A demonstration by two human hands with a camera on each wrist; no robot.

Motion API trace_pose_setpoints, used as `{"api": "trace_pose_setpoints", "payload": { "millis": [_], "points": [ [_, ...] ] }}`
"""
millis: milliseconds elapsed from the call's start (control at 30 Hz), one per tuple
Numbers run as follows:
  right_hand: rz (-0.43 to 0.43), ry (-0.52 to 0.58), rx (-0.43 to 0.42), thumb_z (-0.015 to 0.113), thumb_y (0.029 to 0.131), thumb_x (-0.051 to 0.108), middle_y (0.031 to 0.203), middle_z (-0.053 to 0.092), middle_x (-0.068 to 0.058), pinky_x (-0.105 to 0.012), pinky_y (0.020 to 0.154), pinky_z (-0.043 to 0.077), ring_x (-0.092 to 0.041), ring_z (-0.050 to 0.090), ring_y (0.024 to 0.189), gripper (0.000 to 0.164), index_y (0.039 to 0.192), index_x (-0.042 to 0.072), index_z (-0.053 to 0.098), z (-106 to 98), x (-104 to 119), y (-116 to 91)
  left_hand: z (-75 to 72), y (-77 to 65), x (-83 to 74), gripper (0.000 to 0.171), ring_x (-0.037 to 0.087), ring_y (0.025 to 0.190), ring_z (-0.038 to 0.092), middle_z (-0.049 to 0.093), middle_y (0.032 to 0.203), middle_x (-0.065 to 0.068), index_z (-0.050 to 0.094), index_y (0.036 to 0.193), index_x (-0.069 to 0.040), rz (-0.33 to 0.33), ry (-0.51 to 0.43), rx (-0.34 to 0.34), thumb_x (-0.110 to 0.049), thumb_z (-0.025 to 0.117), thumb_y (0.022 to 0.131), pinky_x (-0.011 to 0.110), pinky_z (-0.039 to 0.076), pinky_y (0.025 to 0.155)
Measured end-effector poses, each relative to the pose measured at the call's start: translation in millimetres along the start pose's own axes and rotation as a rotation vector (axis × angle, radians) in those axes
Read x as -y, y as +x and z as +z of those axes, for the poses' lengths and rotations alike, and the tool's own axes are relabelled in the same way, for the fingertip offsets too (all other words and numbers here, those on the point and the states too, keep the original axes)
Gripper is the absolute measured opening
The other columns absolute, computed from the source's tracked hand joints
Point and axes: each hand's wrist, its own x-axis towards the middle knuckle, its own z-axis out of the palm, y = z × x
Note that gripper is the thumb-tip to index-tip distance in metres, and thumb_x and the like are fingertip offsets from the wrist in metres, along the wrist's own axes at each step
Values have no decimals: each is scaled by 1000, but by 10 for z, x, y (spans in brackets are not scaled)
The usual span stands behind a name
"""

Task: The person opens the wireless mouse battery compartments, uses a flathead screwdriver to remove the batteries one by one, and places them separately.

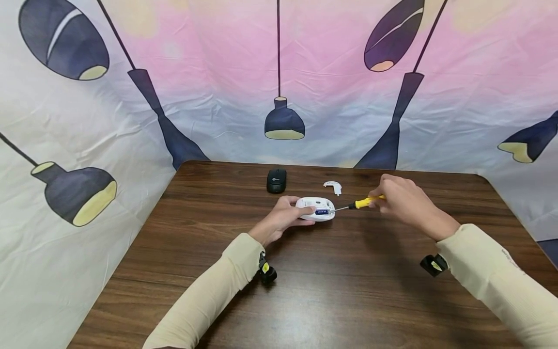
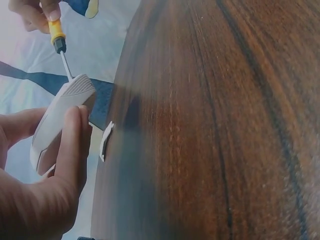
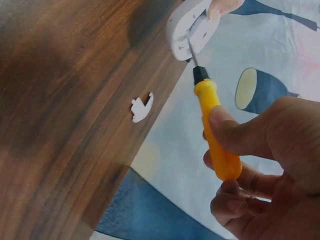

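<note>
While closed on white mouse (image 1: pixel 309 203) and yellow screwdriver (image 1: pixel 363 202), hands (image 1: pixel 282 216) (image 1: pixel 400 199) apart, white cover (image 1: pixel 336 186) and black mouse (image 1: pixel 276 181) nearby.

On the brown table (image 1: pixel 340 291): black mouse (image 1: pixel 276 182) (plus 1 white piece (image 1: pixel 335 184)).

1 white mouse (image 1: pixel 310 202), 1 black mouse (image 1: pixel 276 181), 1 screwdriver (image 1: pixel 364 202), 1 battery (image 1: pixel 322 212), 1 cover (image 1: pixel 335 185), 2 hands (image 1: pixel 283 215) (image 1: pixel 404 201)

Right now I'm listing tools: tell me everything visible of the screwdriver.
The screwdriver has a yellow, plastic-looking handle, a black collar and a thin metal shaft. The right hand grips the handle. In the head view it points left, its tip at the blue battery in the white computer mouse; tip shape unclear.
</note>
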Motion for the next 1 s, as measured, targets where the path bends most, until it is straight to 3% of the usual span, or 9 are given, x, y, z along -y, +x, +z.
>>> {"api": "trace_pose_setpoints", "payload": {
  "millis": [267, 500, 633, 800, 1000],
  "points": [
    [-20, -134, -7, 81, 82, 8, 75, 52, -1, -37, 42, 45, -21, 50, 61, 5, 85, 13, 81, -71, 206, 47, 17, -16, -2, 71, 28, 96, 71, 61, 121, 29, 28, 152, 10, 10, 21, -23, 4, 69, 93, 33, 64, 81],
    [-46, -191, -33, 83, 79, 9, 72, 49, -1, -37, 39, 44, -23, 50, 61, 9, 75, 14, 77, -46, 278, 50, 27, -14, 7, 71, 24, 88, 71, 61, 119, 28, 28, 151, 11, 10, 39, -28, 4, 69, 93, 33, 64, 80],
    [-43, -144, -29, 84, 81, 10, 74, 52, -1, -37, 42, 46, -21, 50, 60, 4, 83, 11, 80, -44, 220, 38, 7, -22, 2, 71, 28, 95, 70, 59, 123, 30, 27, 152, 11, 5, 13, -25, 5, 67, 94, 34, 64, 82],
    [-39, -25, -32, 87, 78, 10, 78, 66, 1, -38, 50, 50, -18, 58, 64, 12, 86, 7, 79, -38, 91, 17, -28, -26, 11, 69, 33, 105, 67, 55, 128, 32, 27, 152, 10, -8, -27, 2, 6, 65, 95, 36, 63, 85],
    [-11, 48, 15, 86, 79, 6, 82, 71, -3, -37, 55, 53, -18, 62, 70, 13, 89, 5, 77, -40, -11, 10, -45, -14, 31, 64, 33, 106, 67, 55, 128, 31, 31, 150, 11, -8, -43, 20, 7, 64, 95, 37, 63, 86]
  ]
}}
